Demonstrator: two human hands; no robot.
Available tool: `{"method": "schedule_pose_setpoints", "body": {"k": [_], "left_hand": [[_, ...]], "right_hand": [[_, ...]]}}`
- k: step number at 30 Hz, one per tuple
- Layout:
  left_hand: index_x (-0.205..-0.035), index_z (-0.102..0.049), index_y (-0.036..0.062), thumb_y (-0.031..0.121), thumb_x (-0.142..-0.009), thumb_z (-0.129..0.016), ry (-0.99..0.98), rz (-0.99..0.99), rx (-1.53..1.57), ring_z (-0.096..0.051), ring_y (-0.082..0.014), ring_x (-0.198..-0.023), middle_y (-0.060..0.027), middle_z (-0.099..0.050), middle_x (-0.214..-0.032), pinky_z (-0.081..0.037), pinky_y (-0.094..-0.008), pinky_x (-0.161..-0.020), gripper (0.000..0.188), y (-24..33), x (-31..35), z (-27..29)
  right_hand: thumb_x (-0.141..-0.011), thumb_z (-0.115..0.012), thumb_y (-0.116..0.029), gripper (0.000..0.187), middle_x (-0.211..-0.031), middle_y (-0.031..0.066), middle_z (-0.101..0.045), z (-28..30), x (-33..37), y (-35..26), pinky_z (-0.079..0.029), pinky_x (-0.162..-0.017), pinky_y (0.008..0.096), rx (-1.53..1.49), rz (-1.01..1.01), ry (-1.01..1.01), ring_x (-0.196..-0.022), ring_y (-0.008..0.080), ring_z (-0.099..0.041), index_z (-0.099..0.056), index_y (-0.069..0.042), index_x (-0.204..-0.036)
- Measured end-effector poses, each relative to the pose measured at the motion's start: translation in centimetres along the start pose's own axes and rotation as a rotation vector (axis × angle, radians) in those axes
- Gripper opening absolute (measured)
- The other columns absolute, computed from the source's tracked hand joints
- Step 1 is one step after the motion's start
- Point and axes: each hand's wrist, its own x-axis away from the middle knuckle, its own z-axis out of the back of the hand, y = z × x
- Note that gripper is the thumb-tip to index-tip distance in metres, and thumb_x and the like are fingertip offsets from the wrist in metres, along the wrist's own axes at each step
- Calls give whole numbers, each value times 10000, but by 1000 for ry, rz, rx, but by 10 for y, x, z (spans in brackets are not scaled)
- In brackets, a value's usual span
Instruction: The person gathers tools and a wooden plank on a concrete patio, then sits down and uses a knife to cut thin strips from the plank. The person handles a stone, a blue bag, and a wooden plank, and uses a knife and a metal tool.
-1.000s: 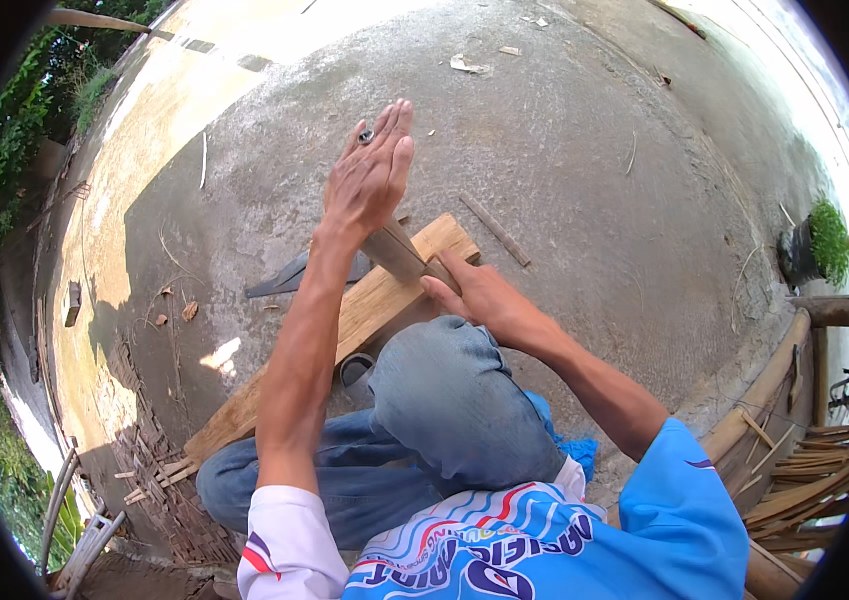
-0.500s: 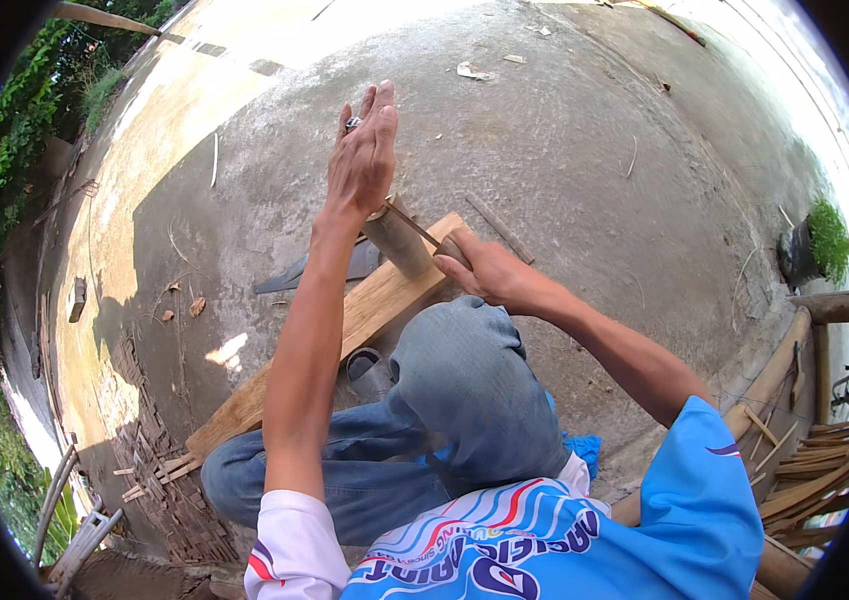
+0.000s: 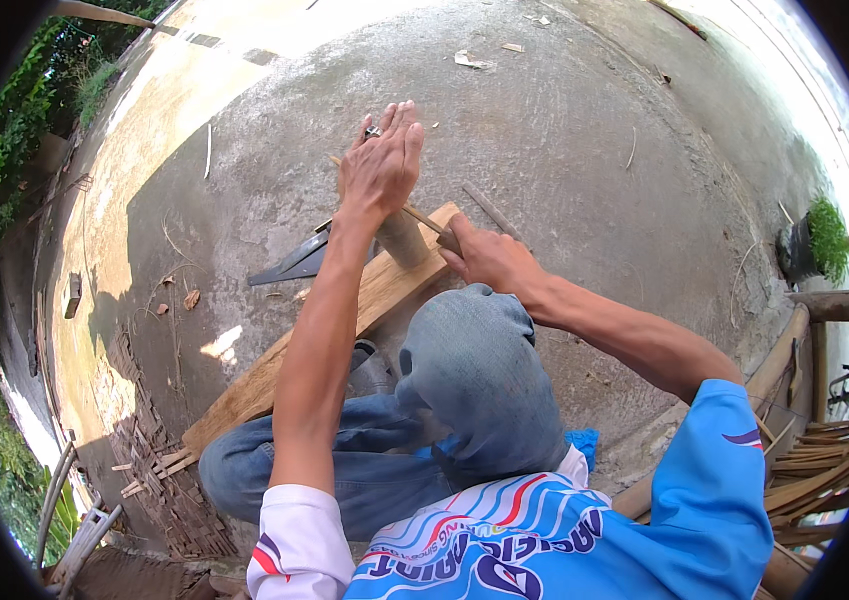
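My left hand (image 3: pixel 381 165), wearing a ring, is stretched out flat over the top of an upright bamboo tube (image 3: pixel 404 243). Whether the palm presses on anything is hidden. The tube stands on a wooden plank (image 3: pixel 244 395) that runs diagonally past my legs. In my right hand (image 3: pixel 494 265) is the handle of a narrow knife (image 3: pixel 422 216); its blade crosses the tube's top and passes beneath my left hand. Beside the plank, on the ground, lies a flat dark blade (image 3: pixel 294 260) resembling a handsaw, partly hidden by my left forearm.
A grey tube (image 3: pixel 372 373) sits by my bent knee. A thin stick (image 3: pixel 491 210) rests beyond the plank's far end. Broken woven strips (image 3: pixel 159 480) lie at the lower left, and a potted plant (image 3: pixel 812 240) stands at the right.
My left hand has come down and a little to the right, over the tube's top. Its fingers stay stretched. My right hand keeps its grip on the knife, nearly in place.
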Motion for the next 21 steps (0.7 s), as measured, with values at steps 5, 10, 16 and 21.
{"method": "schedule_pose_setpoints", "body": {"k": [5,10,16,21], "left_hand": [[-1516,-367,49,462,-1053,-148,40,-24,10,-307,-210,-1472,-80,-431,-1537,-148,-379,-1247,659,-4,-7,0],[-1515,-380,64,489,-1053,-146,-21,-32,26,-317,-218,-1469,-91,-458,-1517,-134,-381,-1248,670,8,-15,-3],[-1526,-356,76,534,-1046,-99,60,-107,155,-273,-214,-1487,-80,-420,-1543,-111,-381,-1257,711,24,-26,29],[-1578,-200,91,520,-1052,-106,-136,-119,-55,-181,-174,-1514,-34,-254,-1631,-87,-365,-1263,685,-18,-8,-17]], "right_hand": [[-1026,-500,-419,472,-998,328,-646,-8,-5,11,-498,-813,526,-204,114,9,-935,456,-659,-469,35,-1152],[-1035,-485,-419,502,-1005,317,-648,-17,-10,21,-496,-829,493,-268,118,32,-959,430,-659,-491,66,-1167],[-1048,-465,-378,447,-966,309,-651,-15,4,14,-505,-805,484,-247,34,32,-948,410,-670,-470,54,-1163],[-1051,-459,-385,441,-987,314,-653,-28,4,12,-504,-790,479,-291,79,-26,-927,390,-675,-463,41,-1166]]}}
